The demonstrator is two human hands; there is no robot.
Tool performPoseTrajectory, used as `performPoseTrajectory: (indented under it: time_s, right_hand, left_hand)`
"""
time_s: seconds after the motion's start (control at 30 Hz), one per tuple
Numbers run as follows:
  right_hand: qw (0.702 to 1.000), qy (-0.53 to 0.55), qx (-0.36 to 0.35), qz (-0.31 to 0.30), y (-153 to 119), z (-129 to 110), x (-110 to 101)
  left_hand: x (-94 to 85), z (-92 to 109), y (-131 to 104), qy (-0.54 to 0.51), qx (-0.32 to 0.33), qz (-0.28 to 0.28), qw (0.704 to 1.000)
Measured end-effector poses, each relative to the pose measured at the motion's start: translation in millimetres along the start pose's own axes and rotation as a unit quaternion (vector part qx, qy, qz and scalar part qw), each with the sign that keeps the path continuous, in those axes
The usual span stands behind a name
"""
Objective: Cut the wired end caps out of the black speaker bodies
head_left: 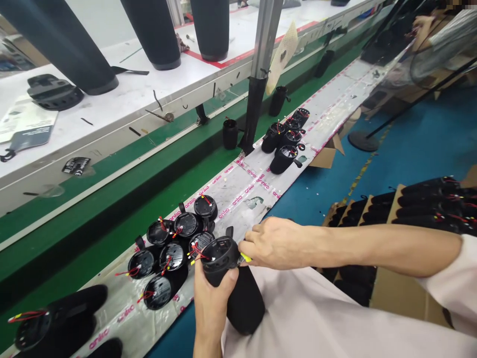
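Note:
My left hand [214, 298] is wrapped round the upper part of a black cylindrical housing [246, 301], which leans against my clothing with its open end up. Red wires stick out of that rim on the left. At the rim's right side, my right hand [274, 243] is closed on a small tool with a yellow part [246, 257]; its tip is hidden between hand and housing. Just left of the held housing, several similar black housings [172, 256] stand close together on the narrow bench [238, 199], with red wires at their open tops.
More housings stand farther up the bench [285, 159]; others lie at the lower left [59, 323]. A white shelf [130, 99] with tall black cylinders runs along the left. Boxes of housings [395, 209] sit at right. A person's hand [423, 30] shows at the top right.

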State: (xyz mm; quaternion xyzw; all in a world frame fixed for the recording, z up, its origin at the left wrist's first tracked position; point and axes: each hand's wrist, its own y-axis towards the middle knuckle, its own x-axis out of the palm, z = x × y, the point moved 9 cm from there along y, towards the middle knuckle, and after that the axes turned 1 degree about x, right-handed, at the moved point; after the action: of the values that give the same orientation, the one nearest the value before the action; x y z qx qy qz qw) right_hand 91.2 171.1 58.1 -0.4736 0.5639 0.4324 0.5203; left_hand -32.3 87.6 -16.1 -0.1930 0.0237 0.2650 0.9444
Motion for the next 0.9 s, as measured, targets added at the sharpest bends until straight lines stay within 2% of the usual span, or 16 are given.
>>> performPoseTrajectory:
  time_s: [0.33, 0.5, 0.7, 0.9]
  right_hand:
    - [0.998, -0.015, -0.052, -0.022, 3, -5, -4]
    - [0.997, -0.022, -0.050, -0.045, 3, -8, -4]
    - [0.997, -0.022, -0.057, -0.056, 1, -10, -7]
    - [0.996, 0.003, -0.070, -0.057, 4, -6, 3]
  left_hand:
    - [-1.4, 7, -7, 0.035, 0.001, 0.014, 0.999]
    - [-4.9, 9, -13, 0.076, -0.012, 0.044, 0.996]
    - [-1.9, 15, -18, 0.096, -0.013, 0.050, 0.994]
    - [-2.8, 9, -14, 0.067, -0.014, 0.048, 0.996]
